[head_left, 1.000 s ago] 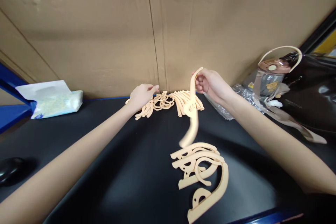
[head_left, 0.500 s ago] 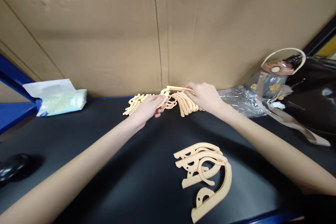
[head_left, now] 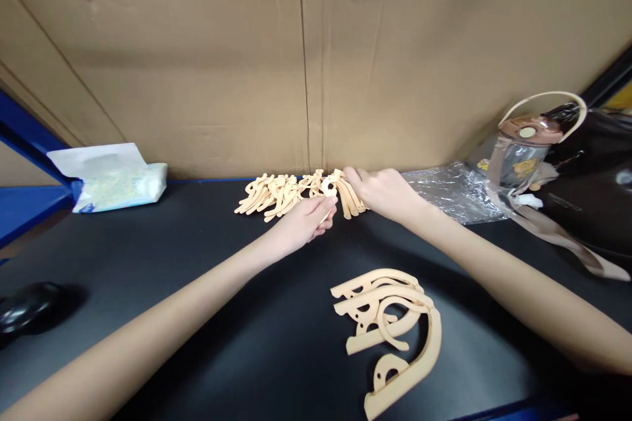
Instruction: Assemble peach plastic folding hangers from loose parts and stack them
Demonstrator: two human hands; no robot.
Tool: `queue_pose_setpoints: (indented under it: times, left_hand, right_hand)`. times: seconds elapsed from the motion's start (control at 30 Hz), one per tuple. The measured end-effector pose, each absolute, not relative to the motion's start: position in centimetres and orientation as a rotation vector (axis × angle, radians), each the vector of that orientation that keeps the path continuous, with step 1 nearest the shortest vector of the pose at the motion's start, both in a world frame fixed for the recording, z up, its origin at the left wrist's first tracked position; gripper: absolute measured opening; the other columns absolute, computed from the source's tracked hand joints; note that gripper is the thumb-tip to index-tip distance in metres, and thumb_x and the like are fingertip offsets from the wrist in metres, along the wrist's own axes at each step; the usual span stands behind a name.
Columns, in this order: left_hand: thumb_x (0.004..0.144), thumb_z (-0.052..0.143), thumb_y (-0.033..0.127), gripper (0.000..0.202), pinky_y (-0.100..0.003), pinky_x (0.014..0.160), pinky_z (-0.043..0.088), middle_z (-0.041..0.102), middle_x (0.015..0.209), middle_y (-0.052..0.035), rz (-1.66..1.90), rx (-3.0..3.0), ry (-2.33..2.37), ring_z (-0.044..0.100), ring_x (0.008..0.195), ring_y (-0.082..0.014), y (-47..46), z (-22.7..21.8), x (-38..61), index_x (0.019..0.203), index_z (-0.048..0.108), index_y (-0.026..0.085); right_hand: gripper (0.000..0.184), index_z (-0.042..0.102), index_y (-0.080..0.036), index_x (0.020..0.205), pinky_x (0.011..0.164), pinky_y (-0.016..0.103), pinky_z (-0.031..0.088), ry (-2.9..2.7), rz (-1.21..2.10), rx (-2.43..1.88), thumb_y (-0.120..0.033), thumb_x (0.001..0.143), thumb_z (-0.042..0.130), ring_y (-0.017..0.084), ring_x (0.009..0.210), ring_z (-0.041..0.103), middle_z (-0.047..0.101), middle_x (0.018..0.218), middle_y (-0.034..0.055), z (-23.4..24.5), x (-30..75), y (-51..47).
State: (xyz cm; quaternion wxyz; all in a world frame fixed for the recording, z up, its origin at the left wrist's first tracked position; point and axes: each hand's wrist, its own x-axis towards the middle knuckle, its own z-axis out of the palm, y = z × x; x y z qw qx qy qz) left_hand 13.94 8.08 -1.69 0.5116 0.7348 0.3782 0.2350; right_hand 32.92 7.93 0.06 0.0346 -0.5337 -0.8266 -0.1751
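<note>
My left hand [head_left: 306, 220] is closed round a cream plastic hanger hook piece [head_left: 328, 188], whose curved end shows above the thumb. My right hand [head_left: 382, 191] is closed too, its fingertips at a cream hanger arm [head_left: 340, 175] just right of that hook; the fingers hide most of it. Behind and beside the hands, a row of cream hanger arms [head_left: 351, 202] lies partly covered by my right hand. To the left is a pile of hook pieces [head_left: 276, 194]. Nearer me, several folded hangers [head_left: 390, 316] lie overlapping on the black table [head_left: 247, 355].
A wipes packet [head_left: 121, 181] lies at the back left, a black mouse [head_left: 29, 306] at the left edge. Clear plastic wrap [head_left: 444, 191], a strapped bottle [head_left: 528, 145] and a dark bag [head_left: 587, 191] stand right. A cardboard wall [head_left: 222, 79] closes off the back.
My left hand has moved right and slightly nearer me with the hook piece. The hanger arm in my right hand, earlier stretched between the hands, now shows only a short part.
</note>
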Motion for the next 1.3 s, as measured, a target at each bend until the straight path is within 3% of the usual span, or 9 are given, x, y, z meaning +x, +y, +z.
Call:
queue_pose_setpoints:
  times: [0.2, 0.27, 0.33, 0.47, 0.57, 0.67, 0.8, 1.03, 1.3]
  left_hand:
    - [0.096, 0.030, 0.042, 0.035, -0.026, 0.054, 0.035, 0.041, 0.061, 0.0032, 0.625, 1.996, 1.012, 0.041, 0.054, -0.0131, 7.0, -1.8, 14.3, 0.067, 0.036, 0.023]
    - [0.094, 0.036, 0.043, 0.037, -0.027, 0.057, 0.034, 0.048, 0.061, 0.0022, 0.583, 2.093, 1.025, 0.043, 0.056, -0.0143, 6.5, -1.5, 13.6, 0.065, 0.042, 0.022]
    - [0.090, 0.044, 0.046, 0.037, -0.028, 0.059, 0.034, 0.053, 0.059, 0.0022, 0.519, 2.167, 1.032, 0.045, 0.056, -0.0148, 6.5, -0.9, 12.5, 0.063, 0.049, 0.021]
    - [0.086, 0.046, 0.047, 0.035, -0.027, 0.060, 0.037, 0.064, 0.071, 0.0009, 0.546, 2.189, 1.212, 0.051, 0.060, -0.0152, 8.9, 0.3, 9.4, 0.073, 0.066, 0.021]
    - [0.080, 0.054, 0.052, 0.036, -0.027, 0.056, 0.035, 0.062, 0.061, 0.0005, 0.657, 2.140, 1.477, 0.052, 0.057, -0.0167, 12.2, 0.8, 7.3, 0.075, 0.069, 0.020]
    - [0.073, 0.064, 0.050, 0.031, -0.028, 0.061, 0.040, 0.072, 0.080, -0.0036, 0.750, 2.064, 1.697, 0.063, 0.074, -0.0220, 14.8, 0.6, 6.1, 0.082, 0.069, 0.021]
    - [0.067, 0.071, 0.050, 0.028, -0.031, 0.061, 0.039, 0.073, 0.083, -0.0066, 0.758, 1.995, 1.930, 0.065, 0.078, -0.0282, 15.5, -0.3, 5.9, 0.074, 0.066, 0.023]
    - [0.073, 0.067, 0.048, 0.025, -0.031, 0.058, 0.032, 0.069, 0.074, -0.0051, 0.723, 2.081, 2.000, 0.063, 0.075, -0.0288, 14.0, -0.5, 6.4, 0.067, 0.060, 0.026]
    - [0.089, 0.049, 0.044, 0.022, -0.030, 0.063, 0.034, 0.067, 0.083, -0.0025, 0.674, 2.325, 1.715, 0.059, 0.072, -0.0230, 9.0, -0.2, 7.4, 0.085, 0.060, 0.025]
  right_hand:
    - [0.015, 0.054, -0.011, 0.103, 0.054, 0.027, 0.033, -2.458, -0.271, -1.696, -0.008, 0.091, 0.046, 0.022, 0.061, 0.065, 0.071, 0.075, 0.0129, -0.4, 32.6, 8.4]
    - [0.013, 0.055, -0.014, 0.094, 0.052, 0.025, 0.036, -2.406, -0.124, -1.708, -0.012, 0.095, 0.042, 0.016, 0.050, 0.061, 0.069, 0.065, 0.0067, 0.5, 33.5, 8.7]
    - [0.026, 0.054, -0.015, 0.090, 0.051, 0.022, 0.039, -2.318, -0.006, -1.730, -0.017, 0.101, 0.031, 0.012, 0.041, 0.056, 0.065, 0.058, 0.0024, 1.6, 35.0, 9.1]
    - [0.042, 0.056, -0.013, 0.101, 0.053, 0.022, 0.044, -2.143, 0.072, -1.786, -0.025, 0.105, 0.016, 0.010, 0.044, 0.057, 0.068, 0.069, 0.0043, 2.8, 37.9, 10.1]
    - [0.041, 0.062, -0.014, 0.097, 0.054, 0.024, 0.044, -2.102, 0.066, -1.878, -0.030, 0.104, 0.025, 0.011, 0.047, 0.058, 0.069, 0.073, 0.0056, 1.9, 38.8, 11.0]
    - [0.038, 0.067, -0.014, 0.088, 0.063, 0.028, 0.045, -2.087, -0.021, -1.994, -0.030, 0.101, 0.036, 0.018, 0.067, 0.067, 0.072, 0.081, 0.0094, 0.4, 38.9, 11.7]
    - [0.036, 0.068, -0.013, 0.092, 0.081, 0.038, 0.050, -2.049, -0.155, -2.130, -0.037, 0.102, 0.043, 0.022, 0.091, 0.067, 0.071, 0.096, 0.0106, -1.2, 39.0, 12.3]
    - [0.030, 0.065, -0.014, 0.106, 0.089, 0.043, 0.052, -1.984, -0.166, -2.219, -0.041, 0.097, 0.055, 0.020, 0.098, 0.065, 0.068, 0.107, 0.0071, -2.6, 39.5, 12.7]
    - [0.032, 0.063, -0.015, 0.113, 0.082, 0.039, 0.055, -1.931, 0.038, -2.139, -0.041, 0.098, 0.054, 0.018, 0.091, 0.066, 0.067, 0.106, 0.0064, -2.4, 39.7, 13.0]
